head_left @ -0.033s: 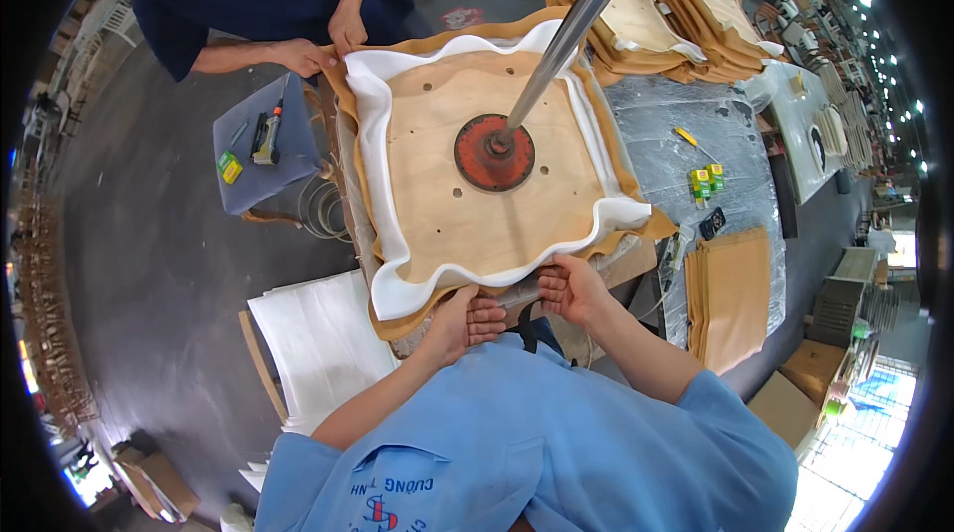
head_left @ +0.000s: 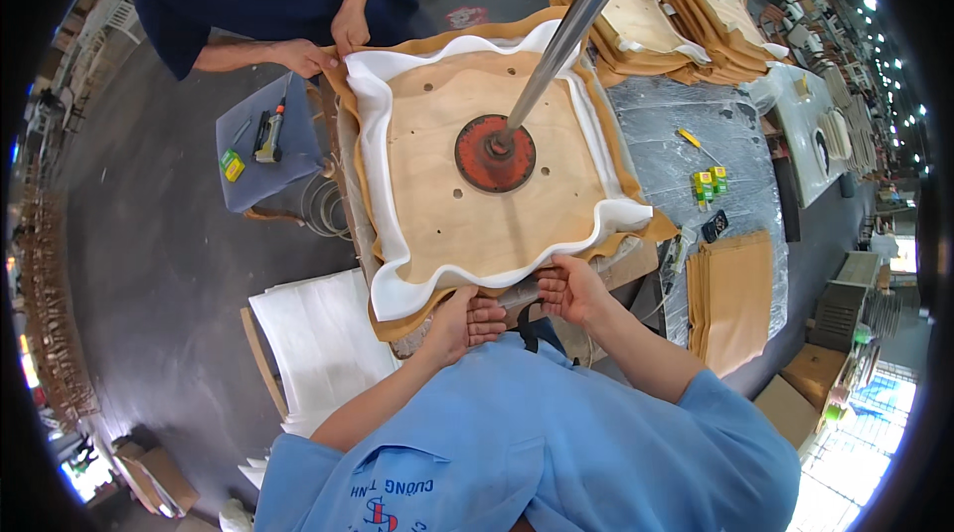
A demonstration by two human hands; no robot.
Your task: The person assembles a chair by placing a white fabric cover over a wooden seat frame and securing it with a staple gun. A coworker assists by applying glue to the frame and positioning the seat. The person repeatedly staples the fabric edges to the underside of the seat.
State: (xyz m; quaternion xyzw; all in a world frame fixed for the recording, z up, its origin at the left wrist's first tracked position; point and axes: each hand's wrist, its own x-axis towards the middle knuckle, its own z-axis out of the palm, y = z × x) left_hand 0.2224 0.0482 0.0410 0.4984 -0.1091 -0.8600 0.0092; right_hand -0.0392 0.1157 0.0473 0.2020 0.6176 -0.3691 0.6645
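Observation:
In front of me lies a square wooden seat panel [head_left: 437,219], ringed by wavy white padding [head_left: 376,164] and a brown cover [head_left: 616,140]. A round red press plate [head_left: 495,153] on a metal rod [head_left: 566,40] rests on its middle. At the near edge my left hand [head_left: 465,322] is palm up, its thumb against the brown cover and its fingers loosely bent but apart. My right hand [head_left: 569,291] mirrors it to the right, its thumb at the cover's edge, fingers apart. Both palms look bare. A co-worker's hands [head_left: 323,47] hold the far left corner.
On a blue-grey stool [head_left: 260,169] at left lie a staple gun [head_left: 268,135] and a small box [head_left: 232,165]. The plastic-covered table [head_left: 656,120] at right bears a screwdriver [head_left: 693,140], small boxes [head_left: 709,182] and brown sheets [head_left: 732,299]. Padded panels [head_left: 636,25] are stacked behind. White sheets [head_left: 323,338] lie lower left.

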